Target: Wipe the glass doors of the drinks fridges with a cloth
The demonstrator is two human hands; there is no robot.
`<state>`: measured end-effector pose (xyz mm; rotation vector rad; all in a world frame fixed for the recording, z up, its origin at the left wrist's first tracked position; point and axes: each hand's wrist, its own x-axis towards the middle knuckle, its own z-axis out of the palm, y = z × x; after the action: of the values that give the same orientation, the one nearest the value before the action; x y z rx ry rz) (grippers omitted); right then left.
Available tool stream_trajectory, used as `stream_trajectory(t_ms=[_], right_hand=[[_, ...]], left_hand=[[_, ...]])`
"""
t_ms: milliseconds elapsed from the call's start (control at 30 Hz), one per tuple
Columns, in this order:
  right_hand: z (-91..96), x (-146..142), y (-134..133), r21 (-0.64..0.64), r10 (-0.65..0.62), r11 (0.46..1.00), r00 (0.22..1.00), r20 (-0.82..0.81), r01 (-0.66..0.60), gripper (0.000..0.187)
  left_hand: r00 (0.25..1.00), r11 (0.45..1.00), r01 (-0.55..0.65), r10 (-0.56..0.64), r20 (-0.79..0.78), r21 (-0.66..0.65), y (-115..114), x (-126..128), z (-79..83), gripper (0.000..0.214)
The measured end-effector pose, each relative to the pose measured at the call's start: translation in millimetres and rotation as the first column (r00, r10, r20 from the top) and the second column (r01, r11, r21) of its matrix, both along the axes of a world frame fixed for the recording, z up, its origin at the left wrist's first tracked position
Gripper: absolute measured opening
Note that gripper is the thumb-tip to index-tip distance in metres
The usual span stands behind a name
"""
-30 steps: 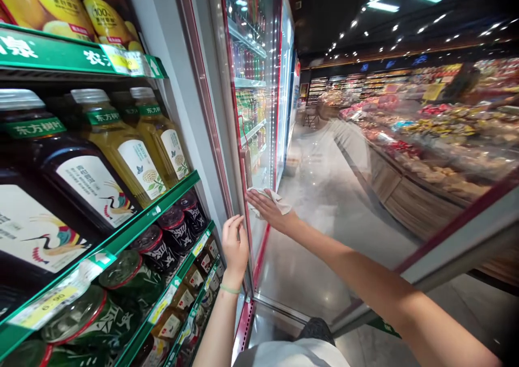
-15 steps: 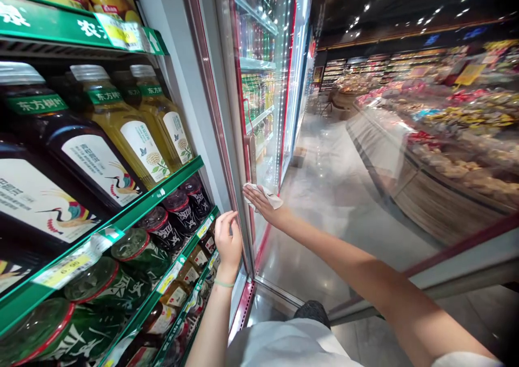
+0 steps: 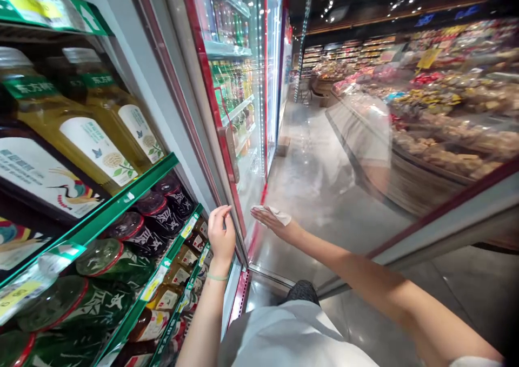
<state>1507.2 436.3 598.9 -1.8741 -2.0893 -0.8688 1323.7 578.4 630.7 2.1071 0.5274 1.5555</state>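
Note:
My right hand (image 3: 272,221) lies flat over a white cloth (image 3: 281,215), with the fingers stretched to the left. It presses the cloth against the glass door (image 3: 316,194) of a drinks cooler, low on the pane. Much of the cloth is hidden under the palm. My left hand (image 3: 221,236) is raised beside the grey cooler frame, its fingers curled in loosely and nothing visible in them. A thin pale green band (image 3: 217,277) circles that wrist. Just left of it are the shelf edges with bottles.
Large tea bottles (image 3: 93,145) stand on the upper green-edged shelf (image 3: 133,194), and dark-capped bottles (image 3: 121,259) sit below. A door handle (image 3: 229,153) shows above my hands. Through the glass, a wooden display stand (image 3: 365,161) holds piled packaged goods.
My right hand and the cloth have moved down the glass, away from the handle. My left hand stays curled by the frame. The view has shifted to the right.

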Motion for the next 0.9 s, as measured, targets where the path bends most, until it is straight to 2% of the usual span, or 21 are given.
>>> stream_trajectory(t_ms=[33,100,167,267,333,433,467,533,567,633,700,767,833,867,900], right_hand=[[-4.6,2.0,-10.5,-0.020,-0.008,1.000,1.000,-0.007,0.008,0.076],[4.2,10.1,-25.7,-0.017,-0.062,0.998,0.997,-0.039,0.061,0.077],[28.3,19.7,-34.5,0.036,-0.175,0.983,0.979,-0.106,0.180,0.076],[57.4,23.8,-43.4,0.093,-0.394,0.900,0.886,-0.244,0.426,0.069],[55.0,18.4,-51.6,0.004,-0.466,0.875,0.844,-0.265,0.484,0.067],[28.1,13.0,-74.0,-0.198,-0.427,0.899,0.881,-0.204,0.390,0.074],[19.2,15.3,-83.8,-0.217,-0.424,0.898,0.887,-0.185,0.384,0.075],[8.0,27.2,-104.4,-0.110,-0.493,0.870,0.855,-0.162,0.480,0.068],[5.6,35.5,-113.7,-0.017,-0.553,0.830,0.817,-0.163,0.558,0.063],[3.2,51.9,-127.6,0.172,-0.652,0.713,0.733,-0.194,0.679,0.056],[-2.5,62.6,-134.7,0.319,-0.677,0.631,0.703,-0.219,0.707,0.055],[-13.4,67.2,-139.1,0.422,-0.656,0.619,0.732,-0.187,0.662,0.053],[-24.3,70.6,-146.5,0.452,-0.632,0.649,0.764,-0.129,0.612,0.049],[-27.8,73.5,-152.1,0.464,-0.637,0.641,0.761,-0.125,0.612,0.049],[-29.6,77.4,-158.1,0.494,-0.656,0.598,0.740,-0.151,0.631,0.050]], left_hand=[[1.000,1.000,0.007,-0.007,-0.004,0.009,-0.2,1.5,1.5,0.024],[1.000,1.000,0.013,-0.013,-0.006,0.019,-1.3,6.4,5.2,0.024],[1.000,1.000,0.016,-0.016,-0.006,0.026,-4.9,14.9,9.4,0.025],[1.000,0.999,0.023,-0.023,-0.014,0.042,-15.5,31.7,14.6,0.027],[0.999,0.997,0.033,-0.032,-0.017,0.070,-23.1,42.1,16.6,0.030],[0.998,0.988,0.060,-0.056,-0.027,0.143,-29.7,52.7,17.7,0.038],[0.998,0.984,0.064,-0.060,-0.034,0.164,-30.5,55.3,17.8,0.040],[0.998,0.981,0.058,-0.050,-0.050,0.184,-31.2,60.2,18.2,0.045],[0.997,0.981,0.054,-0.043,-0.059,0.188,-31.6,63.0,18.3,0.047],[0.995,0.975,0.060,-0.043,-0.086,0.213,-33.5,69.8,18.1,0.051],[0.991,0.958,0.095,-0.064,-0.120,0.271,-36.4,77.5,16.4,0.056],[0.984,0.935,0.139,-0.093,-0.152,0.326,-39.1,84.7,13.0,0.061],[0.978,0.926,0.168,-0.114,-0.174,0.339,-40.9,90.5,8.5,0.065],[0.976,0.928,0.174,-0.118,-0.182,0.329,-41.7,93.0,6.2,0.067],[0.974,0.933,0.175,-0.119,-0.192,0.314,-42.6,95.3,3.9,0.069]])
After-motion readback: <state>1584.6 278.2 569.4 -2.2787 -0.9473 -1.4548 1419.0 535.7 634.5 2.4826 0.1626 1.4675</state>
